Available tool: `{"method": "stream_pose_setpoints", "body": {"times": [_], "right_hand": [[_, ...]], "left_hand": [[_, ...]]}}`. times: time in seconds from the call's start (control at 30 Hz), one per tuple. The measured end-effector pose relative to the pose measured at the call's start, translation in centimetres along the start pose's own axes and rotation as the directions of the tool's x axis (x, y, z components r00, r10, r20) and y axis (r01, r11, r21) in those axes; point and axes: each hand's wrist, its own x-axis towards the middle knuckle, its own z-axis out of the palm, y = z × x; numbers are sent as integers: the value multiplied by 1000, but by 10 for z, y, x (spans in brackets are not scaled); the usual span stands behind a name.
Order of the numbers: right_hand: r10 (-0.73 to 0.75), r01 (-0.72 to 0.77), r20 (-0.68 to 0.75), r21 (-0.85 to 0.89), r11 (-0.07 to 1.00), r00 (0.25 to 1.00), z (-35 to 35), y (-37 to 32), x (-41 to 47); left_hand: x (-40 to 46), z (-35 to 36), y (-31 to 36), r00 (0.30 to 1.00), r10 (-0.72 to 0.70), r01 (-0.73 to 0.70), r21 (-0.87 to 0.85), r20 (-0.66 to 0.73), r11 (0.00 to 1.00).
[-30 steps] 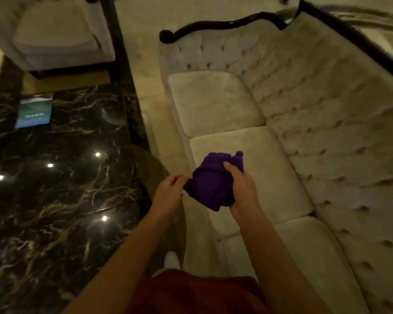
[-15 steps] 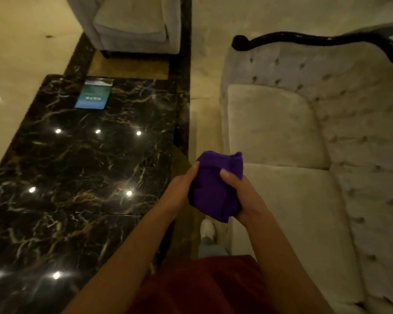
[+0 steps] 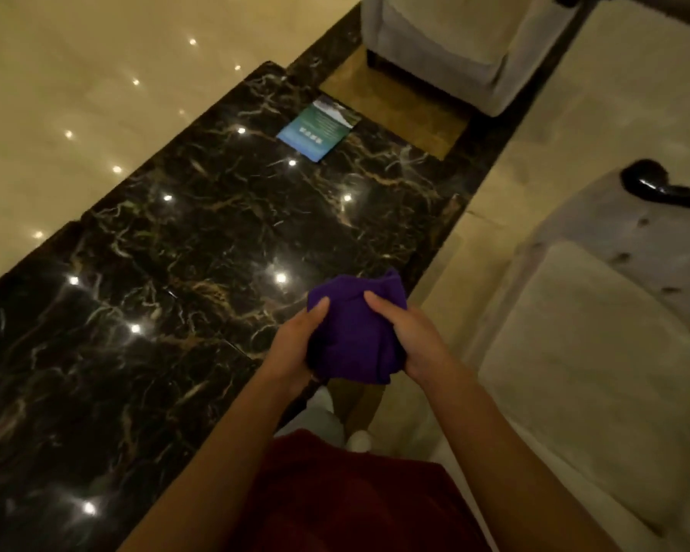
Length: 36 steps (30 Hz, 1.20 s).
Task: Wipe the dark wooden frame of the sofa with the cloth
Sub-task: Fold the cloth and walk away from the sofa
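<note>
Polished black marble table point(image 3: 200, 249) beside a cream tufted sofa point(image 3: 598, 352). Left hand point(image 3: 295, 344) and right hand point(image 3: 413, 340) both clasp the bunched purple cloth point(image 3: 355, 336), probably gathering it into a wiping pad; the sofa's dark glossy wooden frame point(image 3: 654, 187) lies well apart.

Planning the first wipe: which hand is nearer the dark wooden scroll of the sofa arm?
Right. The right hand grips the purple cloth on the side toward the scroll; the left hand holds its far side.
</note>
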Motion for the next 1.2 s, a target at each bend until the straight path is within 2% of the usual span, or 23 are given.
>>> {"method": "stream_pose_setpoints", "body": {"times": [0.07, 0.13, 0.17, 0.23, 0.27, 0.33, 0.37, 0.43, 0.47, 0.53, 0.57, 0.63, 0.67, 0.73, 0.77, 0.83, 0.97, 1.03, 1.2], "right_hand": [[2, -3, -4, -64, 998, 1000, 2, -4, 23], [103, -94, 70, -121, 988, 992, 10, -11, 65], [137, -130, 70, -103, 986, 988, 8, -6, 67], [283, -252, 184, -173, 952, 941, 11, 5, 104], [279, -243, 203, -186, 952, 939, 8, 5, 108], [391, -279, 257, -380, 882, 884, 14, 19, 139], [371, -238, 256, -432, 870, 893, 15, 17, 146], [473, -233, 265, -611, 756, 840, 24, 32, 170], [459, -216, 242, -639, 738, 855, 28, 34, 175], [510, -215, 216, -722, 657, 833, 34, 48, 201], [494, -201, 200, -739, 643, 846, 41, 45, 206], [555, -185, 168, -832, 522, 815, 45, 60, 236], [549, -168, 166, -846, 506, 819, 52, 57, 241], [576, -153, 131, -895, 419, 807, 55, 84, 273], [571, -149, 137, -892, 426, 810, 58, 83, 275], [581, -125, 129, -918, 376, 804, 59, 122, 304], [555, -11, 179, -947, 322, 813, 69, 166, 344], [554, -14, 156, -957, 291, 818, 74, 212, 367], [508, 73, 192, -967, 245, 840, 77, 268, 392]], "left_hand": [[12, -13, 3, 996, 11, -15, -38, -88, 999], [39, -35, 8, 981, 29, -51, -110, -190, 993], [39, -35, 9, 982, 18, -36, -91, -189, 995], [56, -52, -1, 957, -18, -33, -169, -290, 985], [61, -51, 2, 961, -20, -30, -173, -277, 984], [71, -69, -21, 895, -78, -67, -304, -440, 950], [77, -69, -17, 884, -80, -64, -290, -460, 955], [82, -79, -42, 793, -143, -90, -345, -593, 934], [83, -80, -41, 775, -137, -88, -320, -617, 943], [91, -89, -60, 701, -182, -99, -347, -689, 933], [94, -92, -58, 695, -165, -111, -331, -700, 937], [115, -108, -81, 644, -214, -137, -385, -735, 913], [117, -112, -76, 642, -196, -153, -374, -741, 915], [140, -133, -103, 614, -268, -150, -443, -742, 884], [142, -137, -100, 619, -249, -156, -427, -745, 891], [167, -169, -136, 601, -296, -155, -472, -743, 868], [199, -215, -165, 573, -310, -164, -476, -759, 864], [217, -255, -197, 547, -347, -122, -483, -762, 867], [229, -305, -232, 532, -309, -48, -392, -789, 919]]}}
